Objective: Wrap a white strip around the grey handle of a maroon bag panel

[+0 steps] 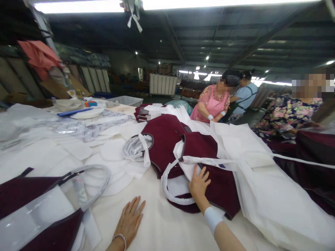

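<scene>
My left hand [129, 218] lies flat, fingers spread, on the cream sheet covering the worktable [162, 226], and a thin bracelet circles its wrist. My right hand [200, 183] rests with spread fingers on a dark maroon felt bag panel [211, 150], near a white strap loop [167, 184] and holding nothing. A white band wraps that wrist. Another maroon panel [162, 139] overlaps it, with a bundled grey-and-white handle [137, 148] at its edge. To my lower left lies a maroon-edged clear plastic bag [34, 209].
White non-woven sheets [264, 198] spread to the right, and round white cut pieces [112, 150] lie at left. Plastic wrap, a plate and a blue ruler sit further back. Several co-workers stand beyond the table, and a maroon pile [316, 167] lies at right.
</scene>
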A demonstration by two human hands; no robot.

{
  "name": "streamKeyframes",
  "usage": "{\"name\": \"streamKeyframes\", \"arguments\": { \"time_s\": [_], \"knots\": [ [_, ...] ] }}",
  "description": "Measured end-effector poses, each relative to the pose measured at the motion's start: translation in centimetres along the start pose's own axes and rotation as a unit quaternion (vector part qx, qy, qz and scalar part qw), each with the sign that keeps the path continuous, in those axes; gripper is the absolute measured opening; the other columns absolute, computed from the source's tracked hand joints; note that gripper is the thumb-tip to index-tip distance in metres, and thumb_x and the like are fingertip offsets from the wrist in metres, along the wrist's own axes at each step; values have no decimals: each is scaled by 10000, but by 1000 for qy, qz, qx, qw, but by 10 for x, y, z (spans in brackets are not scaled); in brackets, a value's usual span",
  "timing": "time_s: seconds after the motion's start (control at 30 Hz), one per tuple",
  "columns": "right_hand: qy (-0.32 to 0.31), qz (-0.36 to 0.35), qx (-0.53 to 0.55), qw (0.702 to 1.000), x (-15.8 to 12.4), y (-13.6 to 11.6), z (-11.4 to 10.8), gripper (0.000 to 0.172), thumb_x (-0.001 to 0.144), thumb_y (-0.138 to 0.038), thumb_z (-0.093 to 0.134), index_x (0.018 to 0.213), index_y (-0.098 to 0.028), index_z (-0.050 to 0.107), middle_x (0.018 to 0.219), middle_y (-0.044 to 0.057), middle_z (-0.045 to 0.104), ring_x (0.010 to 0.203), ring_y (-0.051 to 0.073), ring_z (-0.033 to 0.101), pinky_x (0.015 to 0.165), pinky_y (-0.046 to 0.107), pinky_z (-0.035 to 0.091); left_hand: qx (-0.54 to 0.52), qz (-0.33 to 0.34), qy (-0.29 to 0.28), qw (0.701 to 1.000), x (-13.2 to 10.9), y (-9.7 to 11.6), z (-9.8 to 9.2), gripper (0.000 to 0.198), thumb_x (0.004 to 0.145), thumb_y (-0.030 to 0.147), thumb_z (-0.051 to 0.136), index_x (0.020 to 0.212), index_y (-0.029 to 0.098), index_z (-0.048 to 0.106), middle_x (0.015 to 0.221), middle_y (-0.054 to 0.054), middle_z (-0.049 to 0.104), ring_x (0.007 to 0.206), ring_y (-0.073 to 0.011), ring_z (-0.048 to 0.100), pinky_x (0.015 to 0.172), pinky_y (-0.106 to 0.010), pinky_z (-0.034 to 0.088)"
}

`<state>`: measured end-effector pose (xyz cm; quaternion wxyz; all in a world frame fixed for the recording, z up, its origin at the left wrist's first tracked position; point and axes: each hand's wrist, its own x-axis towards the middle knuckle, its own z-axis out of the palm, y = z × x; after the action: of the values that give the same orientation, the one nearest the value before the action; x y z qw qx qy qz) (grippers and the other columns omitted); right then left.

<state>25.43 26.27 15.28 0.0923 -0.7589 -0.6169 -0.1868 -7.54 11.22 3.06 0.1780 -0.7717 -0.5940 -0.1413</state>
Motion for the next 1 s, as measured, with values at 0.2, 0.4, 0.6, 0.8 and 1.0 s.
{"name": "streamKeyframes", "arguments": {
  "time_s": [0.2,0.4,0.6,0.8,1.0],
  "knots": [
    [0,26,-47,999,10,6,10,665,810,-125,448,1466,-216,401,1470,347,371,1210,473,529,768,525,490,-11,-11,12,1000,0,2,1,536,974,344,407,1498,375,299,1525,-17,453,1400,-213,386,1133,-392,245],
    [-40,0,-71,997,24,14,4,607,858,-91,302,1433,-207,458,1332,332,517,907,334,665,614,379,486,7,-5,25,1000,0,1,2,540,974,355,407,1501,374,294,1521,-15,459,1397,-205,390,1135,-387,234],
    [-137,-43,7,990,45,46,-28,634,861,-71,264,1435,-261,454,1033,174,678,968,325,658,695,382,502,-27,-26,14,999,-2,4,7,530,978,342,397,1499,366,303,1538,-38,433,1412,-222,376,1146,-412,220],
    [-178,-28,180,967,92,98,-73,618,746,-77,392,1310,-239,583,1019,127,712,948,269,655,813,378,477,-48,-34,13,998,-3,5,13,497,972,357,409,1468,361,380,1534,-48,438,1404,-235,392,1144,-418,228],
    [-194,-60,253,946,146,137,-139,515,640,-106,460,1099,-158,689,784,49,705,788,206,633,730,297,494,-93,-56,-24,994,-1,8,10,482,965,353,411,1447,341,427,1544,-61,420,1415,-263,389,1150,-451,243]
  ]
}}
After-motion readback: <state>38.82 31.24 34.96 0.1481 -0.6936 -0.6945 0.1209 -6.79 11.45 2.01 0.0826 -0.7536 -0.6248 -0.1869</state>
